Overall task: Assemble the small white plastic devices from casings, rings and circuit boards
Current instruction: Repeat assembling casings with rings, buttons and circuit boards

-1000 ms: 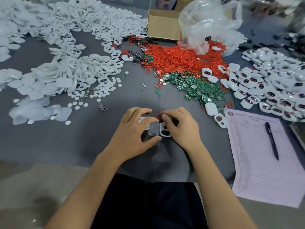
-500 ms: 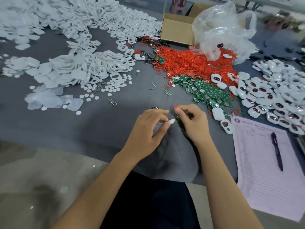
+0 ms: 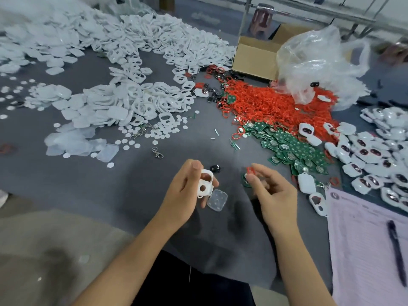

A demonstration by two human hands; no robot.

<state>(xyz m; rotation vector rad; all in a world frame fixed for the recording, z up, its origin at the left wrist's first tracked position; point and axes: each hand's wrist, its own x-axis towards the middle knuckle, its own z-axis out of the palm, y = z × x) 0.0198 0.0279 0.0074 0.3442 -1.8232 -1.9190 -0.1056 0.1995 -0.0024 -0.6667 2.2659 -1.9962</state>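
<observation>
Two hands at work: both are raised just over the grey table, near the person, so the parts meet close under the eyes.
Head view, left hand: thumb and fingers curl round a white casing with two holes, turned face-up, I'd say to receive the insides; a clear back cover sits just below it at the fingertips, whether held or lying on the table I cannot tell.
Head view, right hand: fingers pinch a green circuit board with a red ring just above it, apart from the casing, seemingly about to be brought across.
Black button: lies on the table between the hands, a little farther off, within easy reach.
Supplies: casing pile far left, red rings far centre, green boards right of the hands, each sorted for a quick grab.
Finished devices: heaped at the right, by the tally sheet and pen, likely for counting.
Stage: one unit mid-assembly, by my reckoning.
</observation>
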